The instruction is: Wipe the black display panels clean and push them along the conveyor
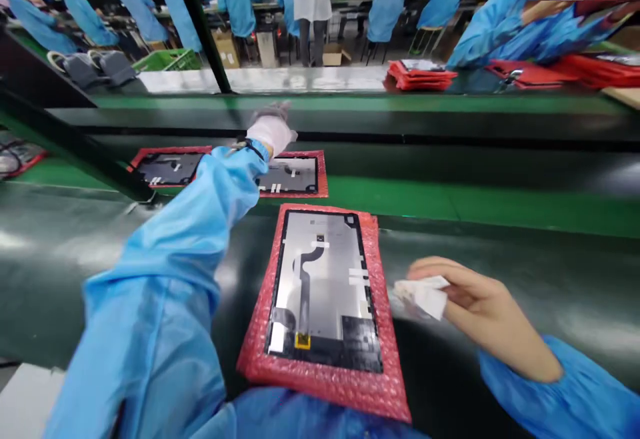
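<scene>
A tablet back panel [325, 286] lies face down on a red bubble-wrap sheet [320, 376] right in front of me. My right hand [480, 312], bare, pinches a small white wipe [423, 296] just right of that sheet. My left hand [273, 129], in a white glove, reaches far forward over the conveyor, above a second panel on red wrap [295, 176]. Its fingers are blurred and I cannot make out whether they hold anything. A third panel on red wrap [167, 167] lies further left.
A dark conveyor belt [500, 166] with green strips runs across. A black slanted post [200, 26] stands at the back left. Stacks of red wrap [420, 76] sit on the far bench beside a co-worker's blue sleeve [505, 32]. Several people in blue coats work behind.
</scene>
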A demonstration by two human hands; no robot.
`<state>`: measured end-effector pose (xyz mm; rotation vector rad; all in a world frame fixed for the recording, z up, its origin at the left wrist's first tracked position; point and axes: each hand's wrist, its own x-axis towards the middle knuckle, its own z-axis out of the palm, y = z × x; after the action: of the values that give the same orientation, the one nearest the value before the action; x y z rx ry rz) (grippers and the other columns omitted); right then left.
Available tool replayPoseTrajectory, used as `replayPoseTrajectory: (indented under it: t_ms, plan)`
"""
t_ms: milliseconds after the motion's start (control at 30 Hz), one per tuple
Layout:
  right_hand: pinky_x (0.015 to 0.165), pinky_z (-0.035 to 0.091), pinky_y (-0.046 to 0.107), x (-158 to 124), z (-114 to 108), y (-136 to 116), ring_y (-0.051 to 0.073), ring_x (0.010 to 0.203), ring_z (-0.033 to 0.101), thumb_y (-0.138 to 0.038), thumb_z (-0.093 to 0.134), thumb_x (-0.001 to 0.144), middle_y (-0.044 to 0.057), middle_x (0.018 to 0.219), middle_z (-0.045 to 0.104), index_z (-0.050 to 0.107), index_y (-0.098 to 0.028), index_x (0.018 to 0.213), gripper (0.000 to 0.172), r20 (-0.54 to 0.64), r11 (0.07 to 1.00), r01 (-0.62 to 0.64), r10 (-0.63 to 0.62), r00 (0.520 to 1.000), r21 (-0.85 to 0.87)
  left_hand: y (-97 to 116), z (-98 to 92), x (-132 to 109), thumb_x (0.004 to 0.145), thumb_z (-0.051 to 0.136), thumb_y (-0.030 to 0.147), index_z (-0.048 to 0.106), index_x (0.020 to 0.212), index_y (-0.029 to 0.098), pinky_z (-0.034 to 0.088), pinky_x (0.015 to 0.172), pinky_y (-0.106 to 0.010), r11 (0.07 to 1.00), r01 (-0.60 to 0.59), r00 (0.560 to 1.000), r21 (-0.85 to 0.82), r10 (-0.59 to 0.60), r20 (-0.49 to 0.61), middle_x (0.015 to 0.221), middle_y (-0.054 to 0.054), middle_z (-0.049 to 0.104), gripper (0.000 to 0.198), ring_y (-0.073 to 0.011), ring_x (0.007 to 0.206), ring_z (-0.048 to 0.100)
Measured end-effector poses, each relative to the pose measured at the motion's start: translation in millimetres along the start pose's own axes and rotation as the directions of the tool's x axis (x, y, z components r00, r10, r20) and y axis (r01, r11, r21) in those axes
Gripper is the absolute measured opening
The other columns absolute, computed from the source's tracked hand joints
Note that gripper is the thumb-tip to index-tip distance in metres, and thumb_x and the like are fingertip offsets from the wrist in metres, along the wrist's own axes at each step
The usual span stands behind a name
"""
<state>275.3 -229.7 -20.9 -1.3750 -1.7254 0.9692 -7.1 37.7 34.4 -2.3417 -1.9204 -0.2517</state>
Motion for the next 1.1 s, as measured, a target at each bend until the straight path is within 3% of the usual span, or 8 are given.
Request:
replayPoseTrajectory:
  t_ms: [167, 233, 300, 400, 567, 800, 933, 1100]
  plan:
    - [0.067, 0.055, 0.027, 55, 49, -55, 0.018, 0.075, 0.066, -0.035, 0.066, 0.074, 0.006, 0.083, 0.071, 0.071, -0.018, 0.079, 0.018, 0.132, 0.975, 0.221, -0.221, 0.966, 0.014, 11, -51.7, -182, 0.091, 0.047, 0.05, 0.072, 0.088, 0.015, 0.051, 0.081, -0.035, 0.999, -0.018, 0.999, -0.039, 0.019, 0.045, 0.089, -0.008, 0.069, 0.043, -0.0228, 0.088, 0.067]
    - [0.061, 0.052, 0.027, 87, 80, -76, 0.017, 0.068, 0.065, -0.033, 0.066, 0.073, 0.005, 0.077, 0.071, 0.071, -0.016, 0.082, 0.02, 0.193, 0.967, 0.254, -0.253, 0.948, 0.021, 13, -33.0, -269, 0.094, 0.041, 0.049, 0.07, 0.072, 0.017, 0.053, 0.076, -0.033, 0.984, -0.152, 0.988, -0.088, 0.151, -0.017, 0.073, -0.007, 0.067, 0.049, -0.0206, 0.079, 0.068]
    - [0.059, 0.051, 0.026, 120, 123, -99, 0.017, 0.066, 0.064, -0.031, 0.068, 0.072, 0.005, 0.074, 0.07, 0.072, -0.014, 0.083, 0.021, 0.258, 0.955, 0.298, -0.29, 0.922, 0.008, 14, 1.1, -339, 0.097, 0.038, 0.04, 0.07, 0.074, 0.019, 0.054, 0.077, -0.028, 0.936, -0.297, 0.926, -0.188, 0.234, -0.295, 0.069, -0.004, 0.068, 0.044, -0.017, 0.079, 0.069]
    - [0.067, 0.05, 0.024, 153, 204, -132, 0.016, 0.073, 0.064, -0.015, 0.065, 0.071, 0.005, 0.081, 0.072, 0.073, -0.013, 0.083, 0.014, 0.361, 0.885, 0.458, -0.401, 0.842, -0.084, 12, 51.1, -403, 0.097, 0.04, 0.031, 0.071, 0.08, 0.021, 0.056, 0.078, -0.025, 0.919, -0.177, 0.843, -0.351, -0.042, -0.536, 0.074, -0.001, 0.072, 0.037, -0.0137, 0.08, 0.07]
    - [0.082, 0.047, 0.023, 168, 305, -153, 0.017, 0.09, 0.065, 0.001, 0.053, 0.072, 0.009, 0.095, 0.072, 0.074, -0.012, 0.089, 0.03, 0.572, 0.672, 0.688, -0.462, 0.678, -0.273, 5, 81.9, -444, 0.096, 0.044, 0.031, 0.071, 0.078, 0.023, 0.058, 0.071, -0.026, 0.836, -0.014, 0.792, -0.548, -0.325, -0.517, 0.073, -0.001, 0.073, 0.034, -0.0145, 0.076, 0.07]
    - [0.085, 0.044, 0.026, 166, 331, -146, 0.021, 0.096, 0.063, 0.0, 0.053, 0.076, 0.016, 0.103, 0.069, 0.073, -0.006, 0.092, 0.027, 0.724, 0.459, 0.825, -0.439, 0.532, -0.329, -9, 68.3, -445, 0.093, 0.05, 0.023, 0.07, 0.085, 0.021, 0.058, 0.077, -0.026, 0.82, -0.179, 0.777, -0.544, -0.221, -0.589, 0.076, 0.0, 0.073, 0.022, -0.0141, 0.08, 0.07]
    - [0.077, 0.046, 0.022, 168, 305, -162, 0.016, 0.087, 0.064, 0.0, 0.056, 0.075, 0.011, 0.097, 0.072, 0.073, -0.008, 0.094, 0.028, 0.669, 0.627, 0.71, -0.382, 0.638, -0.319, -7, 58.2, -435, 0.092, 0.05, 0.019, 0.069, 0.087, 0.019, 0.058, 0.079, -0.027, 0.789, -0.335, 0.779, -0.515, -0.076, -0.622, 0.076, -0.001, 0.073, 0.019, -0.0143, 0.082, 0.07]
    - [0.063, 0.046, 0.018, 167, 203, -165, 0.011, 0.071, 0.063, -0.013, 0.063, 0.076, 0.002, 0.08, 0.072, 0.073, -0.012, 0.088, 0.016, 0.566, 0.855, 0.451, -0.246, 0.787, -0.256, -5, 55.1, -432, 0.091, 0.051, 0.018, 0.069, 0.09, 0.021, 0.059, 0.081, -0.024, 0.787, -0.362, 0.786, -0.5, -0.031, -0.617, 0.076, 0.0, 0.073, 0.019, -0.0134, 0.08, 0.07]
